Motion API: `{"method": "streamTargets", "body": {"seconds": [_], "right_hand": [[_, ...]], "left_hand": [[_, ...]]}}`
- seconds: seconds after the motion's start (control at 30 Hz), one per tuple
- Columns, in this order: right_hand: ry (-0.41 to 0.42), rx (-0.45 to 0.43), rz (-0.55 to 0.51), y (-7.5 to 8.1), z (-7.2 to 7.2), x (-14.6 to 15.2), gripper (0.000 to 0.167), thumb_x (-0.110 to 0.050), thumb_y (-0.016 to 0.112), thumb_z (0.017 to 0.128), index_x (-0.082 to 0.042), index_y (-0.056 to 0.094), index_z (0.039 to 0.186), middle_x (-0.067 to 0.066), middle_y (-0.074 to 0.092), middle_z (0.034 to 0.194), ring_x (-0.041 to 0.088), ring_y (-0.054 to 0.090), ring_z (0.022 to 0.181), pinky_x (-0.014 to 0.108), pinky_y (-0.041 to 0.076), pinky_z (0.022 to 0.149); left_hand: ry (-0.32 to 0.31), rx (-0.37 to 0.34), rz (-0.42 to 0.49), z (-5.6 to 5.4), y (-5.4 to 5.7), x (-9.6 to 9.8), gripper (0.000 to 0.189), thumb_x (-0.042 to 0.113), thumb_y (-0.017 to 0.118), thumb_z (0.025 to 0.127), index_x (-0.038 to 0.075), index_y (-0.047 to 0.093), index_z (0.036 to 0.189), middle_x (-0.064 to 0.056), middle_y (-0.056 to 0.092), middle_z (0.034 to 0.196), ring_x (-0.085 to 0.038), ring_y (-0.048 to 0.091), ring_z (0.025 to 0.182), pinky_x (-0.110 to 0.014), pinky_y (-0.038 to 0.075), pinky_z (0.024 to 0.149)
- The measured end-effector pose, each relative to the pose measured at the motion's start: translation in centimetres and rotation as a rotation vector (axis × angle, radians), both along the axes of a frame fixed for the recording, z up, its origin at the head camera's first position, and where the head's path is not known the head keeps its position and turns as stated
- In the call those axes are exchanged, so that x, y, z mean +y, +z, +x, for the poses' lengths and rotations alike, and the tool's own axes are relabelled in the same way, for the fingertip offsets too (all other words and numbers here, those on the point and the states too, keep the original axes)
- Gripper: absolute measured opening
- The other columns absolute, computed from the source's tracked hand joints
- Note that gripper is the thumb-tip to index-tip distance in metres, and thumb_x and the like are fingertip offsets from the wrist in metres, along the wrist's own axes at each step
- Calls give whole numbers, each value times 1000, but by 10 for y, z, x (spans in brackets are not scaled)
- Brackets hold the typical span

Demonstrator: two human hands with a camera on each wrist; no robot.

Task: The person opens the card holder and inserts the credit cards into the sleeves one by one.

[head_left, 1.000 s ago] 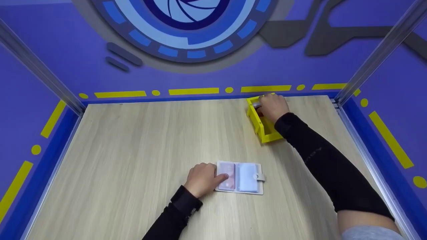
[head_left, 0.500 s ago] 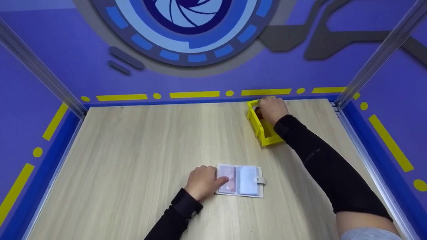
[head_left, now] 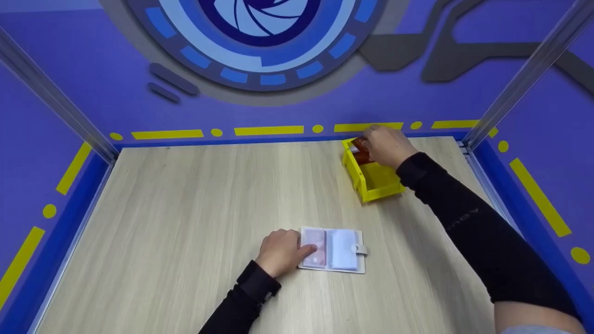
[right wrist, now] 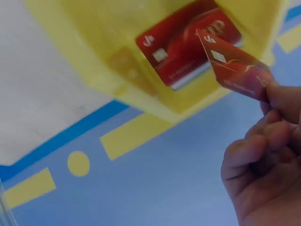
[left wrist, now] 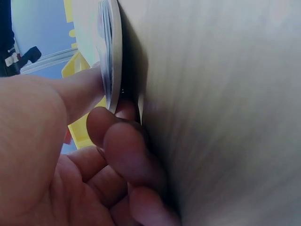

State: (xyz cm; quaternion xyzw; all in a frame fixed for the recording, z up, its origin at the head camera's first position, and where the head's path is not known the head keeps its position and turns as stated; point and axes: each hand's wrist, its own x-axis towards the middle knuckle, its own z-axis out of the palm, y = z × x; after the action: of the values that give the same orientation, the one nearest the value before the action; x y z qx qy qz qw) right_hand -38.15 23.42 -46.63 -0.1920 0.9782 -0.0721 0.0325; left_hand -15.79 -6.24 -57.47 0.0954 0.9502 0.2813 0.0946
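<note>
An open card holder [head_left: 344,249] with clear sleeves and a snap strap lies on the table. A pinkish card shows in its left sleeve. My left hand [head_left: 279,253] pinches its left edge, thumb on the sleeve; in the left wrist view the fingertips [left wrist: 123,146] curl beneath the cover. At the back right, my right hand [head_left: 389,144] is over a yellow bin [head_left: 383,192]. Between thumb and finger it pinches a red bank card [right wrist: 235,70], tilted above the bin. Another red card [right wrist: 181,44] lies inside, at the bin's far end.
The pale wooden table [head_left: 195,222] is bounded by a blue wall [head_left: 260,111] at the back and side walls left and right. Metal posts [head_left: 524,74] stand at the rear corners. The bin sits close to the back wall.
My right hand has risen and shifted slightly right out of the bin, bringing up a red card. The left hand and card holder have stayed in place.
</note>
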Motion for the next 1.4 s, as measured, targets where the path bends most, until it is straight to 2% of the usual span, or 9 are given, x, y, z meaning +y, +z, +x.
{"method": "streamTargets", "body": {"seconds": [0.2, 0.27, 0.47, 0.57, 0.67, 0.77, 0.93, 1.13, 1.4], "right_hand": [[-41, 22, -229, 17, 33, -1, 21, -19, 59, 115, -2, 70, 110, 14, 65, 95, 29, 59, 83, 40, 47, 73], [-51, -20, -330, 20, 49, -6, 23, -19, 57, 116, -2, 73, 114, 13, 66, 96, 27, 59, 81, 38, 47, 70], [-100, -383, -504, 13, 107, -23, 27, -22, 53, 117, -7, 75, 123, 15, 70, 105, 22, 58, 80, 32, 50, 68], [-104, -541, -471, -4, 133, -32, 23, -22, 57, 114, -12, 77, 118, 11, 71, 102, 20, 60, 81, 31, 51, 69], [-110, -623, -412, -24, 151, -39, 22, -22, 62, 111, -12, 78, 101, 3, 67, 89, 17, 57, 76, 30, 46, 66], [-126, -651, -350, -42, 161, -43, 27, -21, 66, 107, -10, 77, 85, -3, 58, 76, 14, 51, 69, 29, 39, 61], [-143, -678, -304, -59, 167, -41, 28, -20, 70, 104, -10, 76, 78, -6, 55, 70, 13, 47, 66, 28, 34, 61], [-125, -732, -394, -67, 166, -36, 27, -18, 70, 104, -9, 76, 79, -7, 55, 68, 12, 45, 64, 26, 32, 59], [-149, -668, -308, -73, 175, -46, 30, -24, 71, 105, -12, 78, 78, -6, 58, 70, 13, 53, 71, 27, 39, 64]], "left_hand": [[4, -6, -2, 0, 0, 1, 50, 50, 80, 99, 19, 55, 70, 7, 45, 65, -15, 44, 61, -31, 32, 57], [4, -10, -2, 0, 0, 1, 51, 51, 80, 99, 18, 55, 70, 7, 44, 65, -15, 44, 60, -31, 32, 56], [3, -10, 4, 0, -1, 1, 52, 51, 80, 99, 18, 52, 69, 7, 42, 65, -15, 42, 60, -32, 32, 55], [6, -23, 7, 0, -1, 1, 52, 52, 80, 99, 19, 53, 70, 7, 43, 65, -15, 42, 60, -32, 32, 55], [6, -29, 6, 0, 0, 0, 50, 51, 80, 99, 18, 54, 71, 6, 44, 66, -15, 42, 59, -32, 32, 55], [3, -21, -8, 0, -1, 1, 51, 51, 80, 99, 18, 54, 70, 6, 43, 66, -15, 42, 59, -32, 32, 55], [-2, -5, -25, 0, 0, 0, 51, 49, 80, 99, 18, 54, 68, 6, 44, 65, -16, 43, 60, -32, 32, 56], [-3, -10, -21, -1, 1, -1, 50, 50, 80, 99, 18, 56, 69, 4, 47, 66, -16, 46, 62, -33, 35, 58], [-13, -11, -8, 0, 1, -1, 45, 47, 79, 100, 17, 60, 72, 5, 50, 67, -15, 47, 61, -33, 36, 57]]}}
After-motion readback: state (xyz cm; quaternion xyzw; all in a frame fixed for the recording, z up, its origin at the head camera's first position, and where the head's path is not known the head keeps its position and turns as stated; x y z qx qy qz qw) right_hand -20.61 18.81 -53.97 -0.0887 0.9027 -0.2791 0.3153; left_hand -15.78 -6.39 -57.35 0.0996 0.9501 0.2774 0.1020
